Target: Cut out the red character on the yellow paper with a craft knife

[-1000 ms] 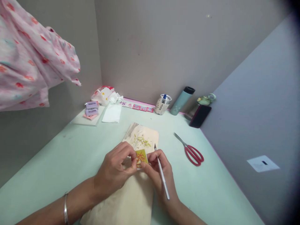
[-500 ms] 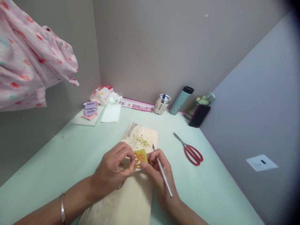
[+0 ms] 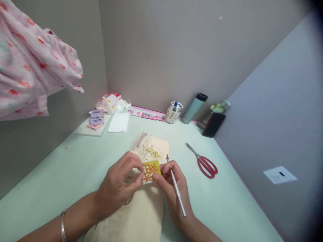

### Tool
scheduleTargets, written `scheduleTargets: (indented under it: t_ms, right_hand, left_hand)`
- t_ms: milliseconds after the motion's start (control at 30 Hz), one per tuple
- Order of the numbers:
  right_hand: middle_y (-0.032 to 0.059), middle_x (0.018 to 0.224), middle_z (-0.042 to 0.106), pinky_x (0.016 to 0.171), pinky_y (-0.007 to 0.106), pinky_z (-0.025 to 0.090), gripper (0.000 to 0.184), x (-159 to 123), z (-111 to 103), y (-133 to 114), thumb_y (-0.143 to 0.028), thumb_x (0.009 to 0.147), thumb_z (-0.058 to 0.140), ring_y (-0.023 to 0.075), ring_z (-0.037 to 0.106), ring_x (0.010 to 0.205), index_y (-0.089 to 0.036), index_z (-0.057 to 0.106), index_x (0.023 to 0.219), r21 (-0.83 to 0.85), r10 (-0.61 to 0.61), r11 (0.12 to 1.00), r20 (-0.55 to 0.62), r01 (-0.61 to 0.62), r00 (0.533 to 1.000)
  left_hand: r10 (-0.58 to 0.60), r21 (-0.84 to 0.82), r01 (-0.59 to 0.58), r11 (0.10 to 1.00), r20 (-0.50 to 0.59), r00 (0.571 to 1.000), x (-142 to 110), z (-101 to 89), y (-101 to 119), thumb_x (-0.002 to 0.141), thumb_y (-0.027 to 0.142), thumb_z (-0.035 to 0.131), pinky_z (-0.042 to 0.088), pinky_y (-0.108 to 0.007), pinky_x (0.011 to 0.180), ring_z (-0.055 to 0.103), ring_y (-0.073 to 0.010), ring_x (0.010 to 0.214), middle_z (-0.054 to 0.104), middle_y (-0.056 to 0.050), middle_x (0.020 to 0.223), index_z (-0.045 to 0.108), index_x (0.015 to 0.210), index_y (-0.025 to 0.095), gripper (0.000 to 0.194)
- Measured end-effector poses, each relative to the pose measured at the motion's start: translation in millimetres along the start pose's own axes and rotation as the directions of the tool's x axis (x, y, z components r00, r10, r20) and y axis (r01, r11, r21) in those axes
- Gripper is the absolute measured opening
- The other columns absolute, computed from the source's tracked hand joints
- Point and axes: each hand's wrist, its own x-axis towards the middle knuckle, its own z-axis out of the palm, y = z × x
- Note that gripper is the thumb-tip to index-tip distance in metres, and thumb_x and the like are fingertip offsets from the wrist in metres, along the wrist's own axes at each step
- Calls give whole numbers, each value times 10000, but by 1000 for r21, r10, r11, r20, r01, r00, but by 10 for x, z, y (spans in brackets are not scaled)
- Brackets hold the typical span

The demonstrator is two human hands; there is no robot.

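My left hand (image 3: 120,183) pinches the left edge of a small yellow paper square with a red cut-out pattern (image 3: 150,169), held just above a pale wooden board (image 3: 143,215). My right hand (image 3: 171,188) grips the paper's right edge with thumb and forefinger and also holds a thin silver craft knife (image 3: 176,190), blade tip pointing up and away. Yellow paper scraps (image 3: 151,153) lie on the board's far end.
Red-handled scissors (image 3: 204,163) lie right of the board on the mint-green desk (image 3: 75,168). Along the back wall stand a pen jar (image 3: 173,112), a teal flask (image 3: 194,108), a dark phone (image 3: 213,125), a pink strip (image 3: 146,115), tissues and eraser boxes (image 3: 95,118). Pink cloth (image 3: 32,67) hangs upper left.
The paper square has turned slightly, showing more of its red pattern. Both hands shifted only a little.
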Motion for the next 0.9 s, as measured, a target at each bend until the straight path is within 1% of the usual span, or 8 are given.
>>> scheduleTargets:
  t_ms: [100, 333, 467, 567, 767, 900]
  right_hand:
    - [-26, 779, 561, 658, 267, 426, 401, -2, 22, -31, -378, 767, 846, 151, 516, 700, -225, 476, 780, -26, -2, 1000, -20, 2, 1000]
    - [-26, 771, 566, 658, 266, 447, 410, 16, 16, -39, -390, 744, 857, 151, 529, 696, -223, 484, 769, -52, -19, 999, -50, 16, 999]
    - [-18, 762, 573, 633, 268, 455, 417, 21, 21, -44, -414, 750, 848, 151, 533, 674, -223, 477, 752, -117, -54, 992, -47, 48, 997]
    - [-16, 749, 576, 617, 268, 454, 413, 33, 10, -34, -421, 760, 833, 150, 529, 658, -226, 469, 746, -163, -80, 984, -33, 74, 996]
    - [-14, 748, 578, 601, 266, 435, 348, 35, -23, -12, -359, 801, 782, 146, 515, 645, -226, 464, 753, -280, -115, 953, 4, 112, 993]
    - [-51, 689, 501, 552, 240, 376, 338, 32, -20, -23, -329, 807, 762, 117, 433, 590, -227, 446, 743, -319, -103, 941, 36, 109, 994]
  left_hand:
    - [6, -7, -6, 1000, 14, 1000, -2, 0, -13, 938, 51, 549, 501, -274, 788, 604, -165, 894, 590, -33, 940, 581, 982, 205, 163]
    - [12, -2, -12, 1000, 41, 999, -5, 0, -22, 954, 48, 537, 519, -266, 832, 623, -163, 945, 593, -45, 991, 612, 1061, 205, 204]
    - [32, 32, -33, 999, 41, 999, -17, 7, -42, 970, 81, 560, 549, -254, 795, 652, -161, 910, 606, -50, 994, 641, 1065, 206, 176]
    - [71, 84, -75, 994, 49, 996, -19, 0, -54, 982, 91, 552, 557, -244, 751, 666, -158, 874, 622, -53, 979, 663, 1070, 200, 179]
    - [157, 194, -183, 964, 142, 977, 4, -54, -59, 1014, 123, 544, 539, -233, 755, 682, -152, 863, 676, -57, 985, 669, 1092, 177, 157]
    - [184, 254, -236, 938, 210, 960, 6, -77, -71, 1027, 130, 525, 521, -248, 745, 683, -163, 865, 696, -57, 979, 653, 1086, 174, 148]
